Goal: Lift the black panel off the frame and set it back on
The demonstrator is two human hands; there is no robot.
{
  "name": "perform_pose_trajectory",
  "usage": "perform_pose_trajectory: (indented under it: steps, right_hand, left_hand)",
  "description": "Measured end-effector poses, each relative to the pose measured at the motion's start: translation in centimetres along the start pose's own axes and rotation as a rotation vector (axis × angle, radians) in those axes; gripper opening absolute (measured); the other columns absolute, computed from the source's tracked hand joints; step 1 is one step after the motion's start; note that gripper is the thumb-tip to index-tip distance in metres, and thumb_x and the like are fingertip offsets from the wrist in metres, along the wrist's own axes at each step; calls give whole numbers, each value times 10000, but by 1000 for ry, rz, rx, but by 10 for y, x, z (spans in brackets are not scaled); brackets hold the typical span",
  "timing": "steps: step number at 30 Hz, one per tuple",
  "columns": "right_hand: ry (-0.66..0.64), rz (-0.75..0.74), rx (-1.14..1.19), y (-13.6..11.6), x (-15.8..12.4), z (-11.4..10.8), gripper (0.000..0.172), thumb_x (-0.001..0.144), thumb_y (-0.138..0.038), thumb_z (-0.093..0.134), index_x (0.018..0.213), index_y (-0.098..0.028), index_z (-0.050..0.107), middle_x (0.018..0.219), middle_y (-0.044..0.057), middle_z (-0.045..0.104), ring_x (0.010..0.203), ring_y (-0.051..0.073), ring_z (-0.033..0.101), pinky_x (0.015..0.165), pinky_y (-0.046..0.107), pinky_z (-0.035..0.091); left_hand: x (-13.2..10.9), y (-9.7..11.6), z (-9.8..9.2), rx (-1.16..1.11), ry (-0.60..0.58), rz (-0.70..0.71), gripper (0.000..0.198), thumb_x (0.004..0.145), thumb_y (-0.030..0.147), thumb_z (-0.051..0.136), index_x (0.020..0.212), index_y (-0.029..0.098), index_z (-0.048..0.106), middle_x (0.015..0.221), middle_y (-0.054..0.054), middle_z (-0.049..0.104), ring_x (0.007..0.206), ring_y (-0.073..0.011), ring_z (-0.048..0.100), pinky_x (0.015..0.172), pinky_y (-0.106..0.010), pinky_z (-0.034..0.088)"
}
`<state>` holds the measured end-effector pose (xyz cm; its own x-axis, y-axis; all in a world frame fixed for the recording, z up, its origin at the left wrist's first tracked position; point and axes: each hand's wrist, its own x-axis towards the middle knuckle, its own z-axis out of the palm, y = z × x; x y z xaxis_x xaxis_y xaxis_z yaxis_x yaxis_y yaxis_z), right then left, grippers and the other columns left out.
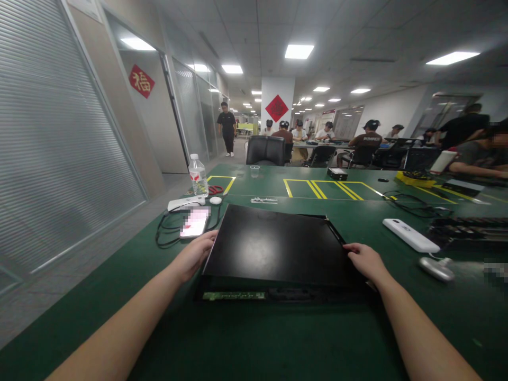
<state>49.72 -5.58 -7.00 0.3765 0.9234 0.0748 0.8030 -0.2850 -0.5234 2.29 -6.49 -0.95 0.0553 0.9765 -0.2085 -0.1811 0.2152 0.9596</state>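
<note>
A flat black screen panel (265, 246) lies at a slight tilt over a dark frame on the green table, its surface reflecting a ceiling light. My left hand (198, 251) grips the panel's left edge, with its fingertips partly hidden behind that edge. On the opposite side my right hand (365, 259) is closed on the right edge, thumb on top and the other fingers tucked out of sight. Below the panel's near edge shows a strip of green circuit board (234, 296), set in the dark frame (301, 294).
Left of the panel are a phone (195, 222), black cables, a white power bank (186, 204), a water bottle (197, 177) and red-handled scissors (216, 189). A white device (410, 235) lies to the right. Beyond sits a plastic cup (254, 171). Several people work farther back.
</note>
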Motion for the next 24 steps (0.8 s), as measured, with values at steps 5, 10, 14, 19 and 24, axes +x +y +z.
perform_pose_trajectory:
  steps: [5,10,14,19,24]
  right_hand:
    - [-2,-3,-8,0,-1,0,380,734,-163,520,1018,-221,766,1001,62,746,901,217,677,762,299,498]
    - [9,-32,-10,0,-2,0,368,736,-173,520,1011,-213,761,988,69,737,903,226,673,763,313,502]
    - [-10,-22,-4,-2,-3,-2,347,761,-200,526,1030,-207,745,1007,65,724,917,217,662,762,299,485]
    - [-8,-3,31,-6,-3,-4,481,838,-370,495,1265,-195,634,830,40,702,729,204,645,673,309,474]
    - [29,78,151,-9,-1,-7,502,830,-501,514,1122,-143,711,1047,135,718,980,269,661,836,349,492]
  left_hand:
    - [-2,5,1,-145,-20,24,566,579,133,533,1114,102,717,1020,-110,782,910,-291,723,779,-353,579]
    - [-12,9,10,-123,-79,102,507,640,202,705,1143,135,714,1002,-119,785,984,-332,708,838,-385,563]
    - [-17,9,12,-109,-146,149,569,624,189,758,1189,166,698,1064,-113,776,1066,-353,681,877,-386,549]
    - [-17,8,11,-152,-172,171,592,627,149,748,1215,173,685,1145,-107,755,1139,-346,649,947,-393,522]
    - [-19,6,13,-181,-208,201,659,628,114,736,1276,190,644,1229,-90,722,1194,-341,615,994,-407,498]
